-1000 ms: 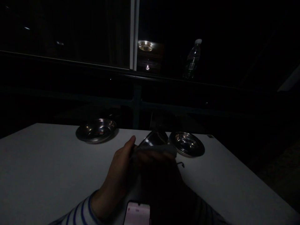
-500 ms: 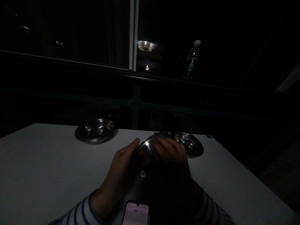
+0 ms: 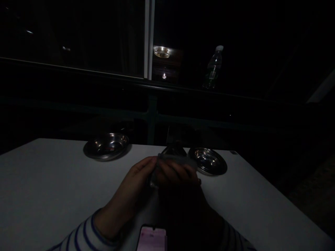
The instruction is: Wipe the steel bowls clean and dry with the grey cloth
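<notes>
A shiny metal bowl (image 3: 173, 150) is held up over the white table, mostly hidden behind my hands and in shadow. My left hand (image 3: 128, 191) grips its left side, thumb along the near edge. Across the bowl lies my right hand (image 3: 180, 177), its fingers bent over a thin greyish cloth (image 3: 178, 159) that looks like a wipe. The cloth spreads above the knuckles; its exact material is too dark to tell. Two more metal bowls stand on the table: one at the far left (image 3: 106, 146), another just right of my right hand (image 3: 208, 161).
A lit phone (image 3: 152, 238) lies at the near edge of the white table (image 3: 65, 188), between my forearms. Beyond the table are a dark window with a pale frame (image 3: 148, 38) and a plastic bottle (image 3: 214, 68) on the ledge. The surroundings are very dark.
My right hand has moved left and slightly down across the held bowl, bringing the cloth into fuller view. The held bowl has turned and shows less. The other bowls and phone stay put.
</notes>
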`<move>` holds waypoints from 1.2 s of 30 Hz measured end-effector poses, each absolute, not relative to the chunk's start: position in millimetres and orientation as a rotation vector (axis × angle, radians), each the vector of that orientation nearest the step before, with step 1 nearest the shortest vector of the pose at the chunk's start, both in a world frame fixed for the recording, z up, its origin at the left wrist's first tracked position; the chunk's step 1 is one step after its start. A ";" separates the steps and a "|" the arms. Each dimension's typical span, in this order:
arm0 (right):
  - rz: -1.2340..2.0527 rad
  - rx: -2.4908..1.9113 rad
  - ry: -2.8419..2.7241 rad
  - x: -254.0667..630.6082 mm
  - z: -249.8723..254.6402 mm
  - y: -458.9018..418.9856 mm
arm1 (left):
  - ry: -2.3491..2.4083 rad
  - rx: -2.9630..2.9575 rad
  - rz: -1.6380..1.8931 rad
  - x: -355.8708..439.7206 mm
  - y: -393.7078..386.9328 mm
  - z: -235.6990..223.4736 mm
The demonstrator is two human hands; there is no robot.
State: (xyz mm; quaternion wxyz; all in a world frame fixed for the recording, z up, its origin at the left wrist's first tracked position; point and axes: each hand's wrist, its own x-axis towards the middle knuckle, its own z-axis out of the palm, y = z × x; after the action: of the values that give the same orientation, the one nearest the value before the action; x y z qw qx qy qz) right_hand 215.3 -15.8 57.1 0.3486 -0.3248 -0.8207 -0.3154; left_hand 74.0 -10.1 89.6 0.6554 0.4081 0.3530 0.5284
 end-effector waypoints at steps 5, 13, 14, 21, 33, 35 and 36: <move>-0.707 -0.931 -2.060 231.3 60.7 -3.8 | 0.967 0.892 1.308 78.8 -13.0 90.4; -0.665 -0.875 -2.077 218.9 57.6 -16.5 | 1.035 0.887 1.328 80.0 -15.9 91.7; -0.673 -0.850 -2.086 216.4 57.3 -18.3 | 1.036 0.883 1.328 79.9 -15.8 91.5; -0.498 -1.039 -1.934 230.8 64.9 -7.9 | 1.071 0.902 1.312 80.7 -16.8 92.4; -0.434 -0.978 -1.915 239.0 66.8 -2.0 | 1.062 0.829 1.324 82.1 -15.6 93.8; -0.468 -0.947 -1.899 236.8 66.8 -4.2 | 1.074 0.833 1.351 80.8 -14.8 93.3; -0.522 -0.908 -1.910 233.1 65.5 -7.3 | 1.082 0.836 1.356 80.1 -14.4 92.3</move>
State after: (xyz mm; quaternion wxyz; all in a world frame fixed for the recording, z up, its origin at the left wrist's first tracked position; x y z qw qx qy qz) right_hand 233.1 -7.3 65.5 0.4631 -0.3696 -0.7771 -0.2124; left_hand 80.1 -14.4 92.3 0.5713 0.3562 0.4614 0.5779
